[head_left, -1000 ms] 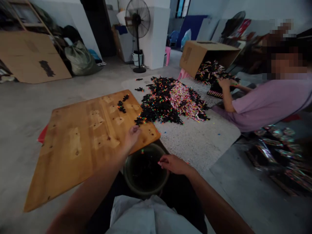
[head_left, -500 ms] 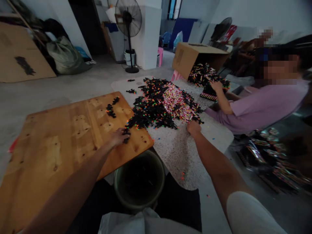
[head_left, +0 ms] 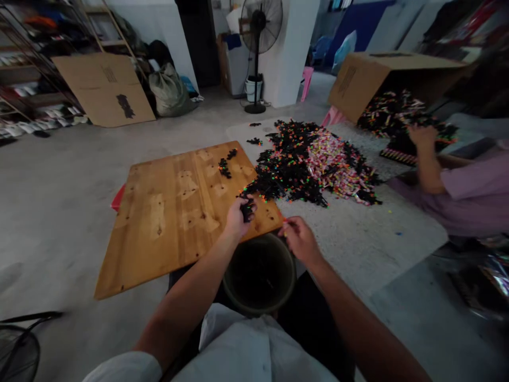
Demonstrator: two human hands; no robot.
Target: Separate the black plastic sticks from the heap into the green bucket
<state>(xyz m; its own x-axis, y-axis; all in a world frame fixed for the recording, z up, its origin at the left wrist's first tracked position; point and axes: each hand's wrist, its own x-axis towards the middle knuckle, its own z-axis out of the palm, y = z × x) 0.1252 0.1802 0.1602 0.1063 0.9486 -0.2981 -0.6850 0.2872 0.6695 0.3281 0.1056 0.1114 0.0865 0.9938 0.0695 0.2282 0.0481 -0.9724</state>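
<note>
My left hand (head_left: 237, 217) is closed around a black plastic piece (head_left: 248, 208) that looks like a small toy gun, above the near right corner of the wooden board (head_left: 170, 212). Just to the right, my right hand (head_left: 303, 241) pinches a tiny orange-and-yellow piece (head_left: 284, 225), too small to name. Beyond both hands lies a heap of black pieces (head_left: 286, 170) with orange and green tips, and on it a pile of pink-and-white small pieces (head_left: 338, 164). A few black pieces (head_left: 225, 167) sit apart on the board. Below my hands stands a dark round bucket (head_left: 292, 278).
The speckled table (head_left: 358, 244) carries the heap. A co-worker's hand (head_left: 423, 139) reaches into more pieces by a tipped cardboard box (head_left: 358, 87). A standing fan (head_left: 257, 58), a sack (head_left: 169, 93) and a flat cardboard sheet (head_left: 103, 90) are farther back.
My right hand has left the heap's near edge and come left beside the bucket, now pinching a tiny piece. The left hand has lifted slightly with the black piece. My view has turned left.
</note>
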